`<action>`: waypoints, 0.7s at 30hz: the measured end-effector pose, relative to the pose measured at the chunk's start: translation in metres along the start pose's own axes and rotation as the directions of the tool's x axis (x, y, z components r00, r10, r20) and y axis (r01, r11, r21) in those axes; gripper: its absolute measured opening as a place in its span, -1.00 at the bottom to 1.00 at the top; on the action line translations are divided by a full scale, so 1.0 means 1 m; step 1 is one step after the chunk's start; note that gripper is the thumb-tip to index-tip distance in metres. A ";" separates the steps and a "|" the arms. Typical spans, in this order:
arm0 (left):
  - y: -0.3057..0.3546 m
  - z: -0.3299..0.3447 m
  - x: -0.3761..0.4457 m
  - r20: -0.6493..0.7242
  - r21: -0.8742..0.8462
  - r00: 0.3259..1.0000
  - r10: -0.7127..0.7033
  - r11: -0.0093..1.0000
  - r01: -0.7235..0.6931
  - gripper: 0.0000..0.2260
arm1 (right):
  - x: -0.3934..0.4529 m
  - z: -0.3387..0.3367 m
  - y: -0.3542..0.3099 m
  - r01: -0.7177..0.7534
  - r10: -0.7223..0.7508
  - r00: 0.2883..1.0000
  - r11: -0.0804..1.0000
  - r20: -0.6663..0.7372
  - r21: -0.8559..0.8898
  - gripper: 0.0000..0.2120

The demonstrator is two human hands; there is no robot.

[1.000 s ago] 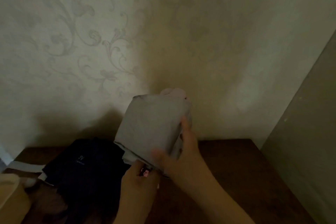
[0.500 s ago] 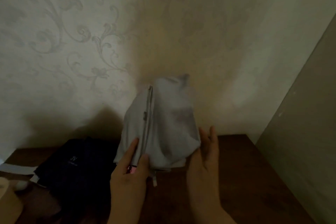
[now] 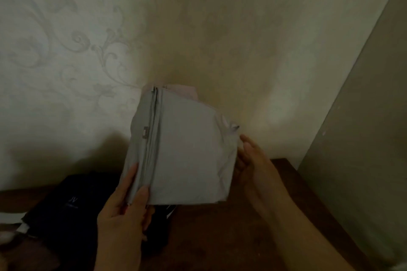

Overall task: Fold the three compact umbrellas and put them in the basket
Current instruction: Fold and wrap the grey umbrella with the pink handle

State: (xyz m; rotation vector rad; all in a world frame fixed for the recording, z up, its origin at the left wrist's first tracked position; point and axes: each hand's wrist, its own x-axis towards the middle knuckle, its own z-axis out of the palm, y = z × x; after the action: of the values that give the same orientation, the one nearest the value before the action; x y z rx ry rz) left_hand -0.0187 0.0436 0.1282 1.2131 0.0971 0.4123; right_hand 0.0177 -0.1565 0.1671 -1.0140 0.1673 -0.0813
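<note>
Your left hand (image 3: pixel 123 209) sits nearest you at about 7 o'clock, its fingers (image 3: pixel 130 179) and thumb pinching the lower left edge of the grey umbrella (image 3: pixel 185 156), right where the folded ribs bunch into a narrow ridge. At 4 o'clock your right hand (image 3: pixel 253 165) comes in from the side; its fingers are fairly straight against the right edge of the canopy, and you cannot tell from here whether they close on the fabric behind it.

The grey umbrella is held up off the desk (image 3: pixel 220 237), between your two hands, near the centre. Its canopy looks pale grey and smooth, flattened into a broad panel with a straight bottom edge and a crumpled right corner. A seam of stacked folds runs up its left side with a small tab partway along. A pinkish layer peeks out at the top, toward 12 o'clock.

Below and left, at 8 o'clock, a dark umbrella (image 3: pixel 72 209) lies on the brown desk, with small pale lettering on its fabric. Beyond, at 12 o'clock, stands the wall (image 3: pixel 198 28), patterned with pale scrolls.
</note>
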 end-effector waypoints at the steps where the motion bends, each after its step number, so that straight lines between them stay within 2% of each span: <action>1: 0.002 -0.001 -0.001 0.002 -0.006 1.000 -0.008 1.000 0.008 -0.54 | 0.008 0.002 -0.008 0.033 -0.034 0.999 0.996 -0.003 -0.079 -0.52; 3: 0.000 -0.003 0.000 -0.024 0.002 0.999 -0.032 0.999 0.032 -0.79 | 0.020 0.008 -0.022 0.062 -0.061 0.998 0.976 0.012 -0.207 -0.69; 5: -0.003 -0.006 0.001 -0.031 0.036 0.998 -0.046 0.998 0.047 -0.66 | 0.027 0.012 -0.030 0.081 -0.074 0.997 0.951 0.035 -0.298 -0.77; 8: -0.001 -0.009 0.001 -0.052 0.067 0.997 -0.053 0.996 0.056 -0.62 | 0.034 0.016 -0.035 0.159 -0.139 0.987 0.936 0.084 -0.313 -0.94; 15: 0.001 -0.012 0.003 -0.061 0.028 0.997 -0.049 0.998 0.050 -0.59 | 0.037 0.009 -0.040 0.271 -0.193 0.958 0.849 0.210 -0.454 -0.84; 21: 0.003 -0.013 0.004 -0.061 -0.035 0.995 -0.076 0.997 0.074 -0.70 | 0.035 0.005 -0.051 0.303 -0.188 0.941 0.836 0.282 -0.457 -0.74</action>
State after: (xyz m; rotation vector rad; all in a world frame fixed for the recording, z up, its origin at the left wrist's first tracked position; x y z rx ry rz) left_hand -0.0194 0.0572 0.1269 1.1613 0.1882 0.3849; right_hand 0.0534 -0.1846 0.2095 -1.5506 -0.1669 -0.1640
